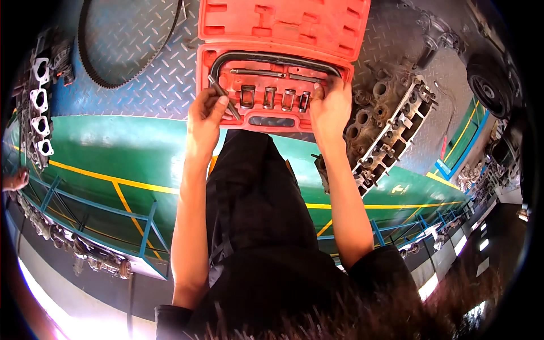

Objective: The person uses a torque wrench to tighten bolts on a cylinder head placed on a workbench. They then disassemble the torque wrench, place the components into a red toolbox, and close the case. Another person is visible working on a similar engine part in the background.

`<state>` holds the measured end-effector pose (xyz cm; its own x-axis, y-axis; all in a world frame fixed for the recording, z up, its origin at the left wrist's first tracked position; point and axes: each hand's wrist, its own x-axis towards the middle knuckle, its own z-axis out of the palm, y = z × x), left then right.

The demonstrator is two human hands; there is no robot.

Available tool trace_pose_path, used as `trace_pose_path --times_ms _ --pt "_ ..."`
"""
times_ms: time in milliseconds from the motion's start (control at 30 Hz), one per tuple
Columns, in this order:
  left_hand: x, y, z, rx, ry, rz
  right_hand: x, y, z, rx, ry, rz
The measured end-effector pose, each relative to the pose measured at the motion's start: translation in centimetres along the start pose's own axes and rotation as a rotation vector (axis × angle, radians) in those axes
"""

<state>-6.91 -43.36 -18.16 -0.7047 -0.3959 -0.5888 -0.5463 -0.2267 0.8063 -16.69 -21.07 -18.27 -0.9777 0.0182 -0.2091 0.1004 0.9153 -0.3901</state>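
An open red tool case (245,126) lies in front of me, its lid (283,25) folded back away from me. Its tray holds a black C-shaped bar (266,55), thin metal rods (258,73) and several metal cage-like adapters (247,97). My left hand (207,116) pinches a slim metal rod (216,86), held slantwise over the tray's left side. My right hand (331,107) is at the tray's right side, closed by the curved bar's end, thumb beside a rod. What it grips there is hidden by the fingers.
A cylinder head (391,139) stands right of the case on the tread-plate top. At the left are a toothed belt (80,51) and a metal part with a holed gasket face (39,101). Another person's hand (16,180) shows at the far left. Blue rails (148,229) stand behind.
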Motion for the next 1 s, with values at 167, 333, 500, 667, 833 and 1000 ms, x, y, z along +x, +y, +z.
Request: trace_pose_path --times_ms 167,333,500,667,833,1000 --pt "-1.6 -1.0 -1.9 -0.116 -0.009 -0.108 -0.1 0.0 -0.2 0.125 -0.013 0.162" --pt "-3.3 -1.9 -3.7 -0.21 0.078 -0.208 -0.3 -2.1 1.3 0.062 0.01 0.266" --pt "-5.5 -2.4 -5.3 -0.212 0.134 -0.208 -0.1 -1.1 5.0 0.386 0.236 0.345" --pt "-7.2 -3.2 -6.5 -0.232 0.184 -0.214 0.9 -0.1 3.8 0.687 -0.024 0.616" --pt "-7.4 -3.8 -5.5 -0.412 0.217 -0.219 -0.9 -3.8 4.4 0.418 0.234 0.351" --pt "-5.7 1.4 4.3 0.313 0.073 0.037 -0.2 -3.0 3.7 0.712 0.143 0.661"
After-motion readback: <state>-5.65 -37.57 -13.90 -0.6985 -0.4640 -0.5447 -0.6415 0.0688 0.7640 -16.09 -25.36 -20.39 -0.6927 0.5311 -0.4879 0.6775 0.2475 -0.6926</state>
